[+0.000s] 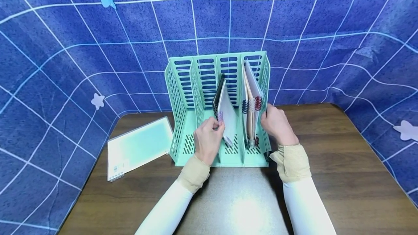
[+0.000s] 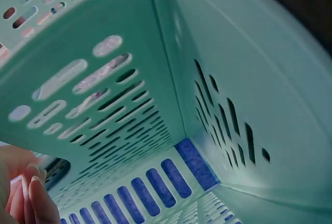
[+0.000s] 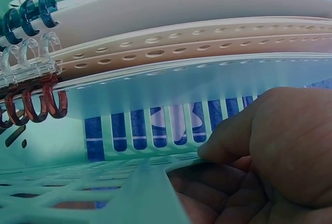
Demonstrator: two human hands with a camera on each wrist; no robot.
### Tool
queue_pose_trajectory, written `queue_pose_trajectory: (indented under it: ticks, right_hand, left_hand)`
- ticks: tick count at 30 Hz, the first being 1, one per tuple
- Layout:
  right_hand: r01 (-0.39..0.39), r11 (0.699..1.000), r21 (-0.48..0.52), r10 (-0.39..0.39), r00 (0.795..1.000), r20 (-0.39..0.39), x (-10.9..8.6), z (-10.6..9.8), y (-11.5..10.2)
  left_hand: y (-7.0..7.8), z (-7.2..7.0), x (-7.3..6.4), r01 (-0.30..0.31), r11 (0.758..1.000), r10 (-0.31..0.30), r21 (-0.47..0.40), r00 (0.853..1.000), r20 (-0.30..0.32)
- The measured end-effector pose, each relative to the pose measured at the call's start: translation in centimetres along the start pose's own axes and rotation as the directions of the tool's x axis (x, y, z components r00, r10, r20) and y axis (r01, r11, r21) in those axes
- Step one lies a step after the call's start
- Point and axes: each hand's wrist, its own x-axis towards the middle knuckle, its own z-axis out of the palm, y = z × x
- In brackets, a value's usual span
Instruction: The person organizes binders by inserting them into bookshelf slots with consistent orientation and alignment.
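Note:
A mint-green file rack (image 1: pixel 179 115) stands upright on the table, divided into several compartments. My left hand (image 1: pixel 209 139) pinches the front edge of a white notebook (image 1: pixel 229 115) with lilac binding rings, which leans in a middle compartment. Right behind it on the left is a black notebook (image 1: pixel 218 94). In the left wrist view the fingers (image 2: pixel 36 200) show beside a perforated divider (image 2: pixel 129 110). My right hand (image 1: pixel 279 124) grips the rack's right side wall (image 3: pixel 150 195), thumb inside and fingers outside. Notebooks with blue, clear and dark red rings (image 3: pixel 36 105) stand in the rightmost compartment.
A pale green ring-bound notebook (image 1: pixel 140 148) lies flat on the brown wooden table (image 1: pixel 346 169), left of the rack. Behind the table hangs a blue cloth (image 1: pixel 209 17) with white lines and stars.

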Motion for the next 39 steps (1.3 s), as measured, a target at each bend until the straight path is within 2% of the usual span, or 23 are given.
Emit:
queue_pose_trajectory:
  ticks: [8, 18, 29, 39]
  right_hand:
    - [-0.001, 1.000, 0.000, 0.001, 1.000, 0.011, -0.1, -0.1, -0.1]
    - [0.009, 1.000, -0.006, -0.008, 1.000, 0.006, -0.1, 0.0, -0.2]
    - [-0.009, 1.000, 0.006, 0.009, 1.000, 0.011, -0.2, 0.0, -0.2]
    - [-0.010, 1.000, 0.001, 0.010, 1.000, 0.013, -0.1, -0.1, -0.1]
  left_hand:
    - [-0.6, 0.3, 0.3, -0.071, 0.995, 0.074, 0.063, 0.997, -0.038]
    - [-0.9, 0.6, 0.5, -0.126, 0.989, 0.132, 0.073, 0.988, -0.086]
    - [-1.1, 1.1, 0.5, -0.069, 0.994, 0.077, 0.090, 0.993, -0.091]
    - [-1.5, 1.3, 0.7, -0.034, 0.995, 0.038, 0.093, 0.998, -0.040]
